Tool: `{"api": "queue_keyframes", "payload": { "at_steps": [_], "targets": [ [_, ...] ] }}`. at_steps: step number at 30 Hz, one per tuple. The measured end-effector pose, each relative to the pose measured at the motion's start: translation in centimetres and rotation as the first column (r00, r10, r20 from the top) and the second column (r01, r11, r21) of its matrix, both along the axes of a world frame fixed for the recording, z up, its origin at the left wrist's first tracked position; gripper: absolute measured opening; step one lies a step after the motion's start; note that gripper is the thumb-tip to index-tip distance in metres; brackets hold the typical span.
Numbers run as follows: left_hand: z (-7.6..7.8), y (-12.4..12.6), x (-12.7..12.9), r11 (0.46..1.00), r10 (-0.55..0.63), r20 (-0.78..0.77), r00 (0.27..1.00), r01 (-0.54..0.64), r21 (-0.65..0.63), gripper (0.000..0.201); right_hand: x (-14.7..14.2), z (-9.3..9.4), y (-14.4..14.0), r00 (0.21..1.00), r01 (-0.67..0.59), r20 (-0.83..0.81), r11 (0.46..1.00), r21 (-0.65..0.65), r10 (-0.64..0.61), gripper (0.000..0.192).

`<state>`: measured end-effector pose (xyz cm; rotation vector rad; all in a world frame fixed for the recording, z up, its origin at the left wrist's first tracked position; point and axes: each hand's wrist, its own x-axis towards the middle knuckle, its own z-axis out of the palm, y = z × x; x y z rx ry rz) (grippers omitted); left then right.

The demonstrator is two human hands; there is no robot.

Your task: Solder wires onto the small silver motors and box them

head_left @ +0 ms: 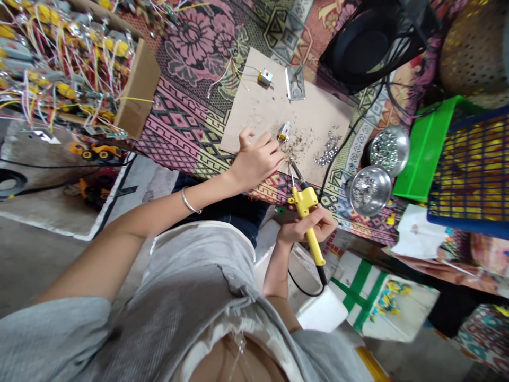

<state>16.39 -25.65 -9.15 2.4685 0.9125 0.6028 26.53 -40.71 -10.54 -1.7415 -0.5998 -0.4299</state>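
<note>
Step in hand: looks like soldering a lead onto a small motor (pixel 283 132), with the tip coming in right at the part, centre of the frame.
Left hand (pixel 256 159): resting on the cardboard sheet (pixel 274 114), fingers (pixel 265 139) curled down and pinching the small motor so it sits put.
Right hand (pixel 306 225): just below centre, fingers wrapped tight round the yellow soldering iron (pixel 305 209), tip pointing up at the motor. Can't tell if it actually touches.
Where the part is: mid-sheet on the worktop, next to a patch of burnt flecks and solder scraps (pixel 328 151).
Next move, my guess: a steady hold on the motor and a short, precise touch of the tip, nothing more.
Other stuff: second motor with wires (pixel 265 77) higher up the sheet, cardboard box of wired parts (pixel 71 63) upper left, two shiny metal bowls (pixel 369 190) at right, green tray (pixel 427 148) beside them.
</note>
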Motion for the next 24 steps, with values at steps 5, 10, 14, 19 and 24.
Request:
{"api": "queue_keyframes", "payload": {
  "at_steps": [5, 10, 14, 19, 24],
  "targets": [
    [0.0, -0.1, 0.0, 1.0, -0.007, -0.003, 1.0, 0.007, -0.013, 0.03, -0.3, 1.0, -0.1, 1.0, -0.024, 0.006, 0.999, -0.043, 0.024, 0.032],
    [-0.3, -0.2, 0.1, 1.0, 0.002, 0.022, 1.0, -0.003, 0.026, 0.029, -0.4, 1.2, 0.1, 0.999, -0.036, -0.022, 0.998, -0.041, 0.036, 0.032],
    [-0.2, -0.2, 0.1, 1.0, 0.003, -0.006, 1.0, -0.003, 0.028, 0.03, -1.2, 1.2, 0.3, 1.0, 0.017, -0.007, 1.0, 0.025, -0.017, 0.031],
    [-0.1, -0.1, 0.0, 0.999, 0.005, -0.023, 1.0, -0.004, 0.037, 0.03, -1.7, 1.5, 0.6, 0.978, 0.205, -0.061, 0.975, 0.082, -0.2, 0.034],
    [-0.1, -0.2, -0.1, 0.998, -0.01, -0.034, 0.999, 0.012, 0.059, 0.031, 0.0, 1.8, 1.9, 0.939, 0.269, -0.246, 0.959, 0.093, -0.24, 0.038]
  ]
}}
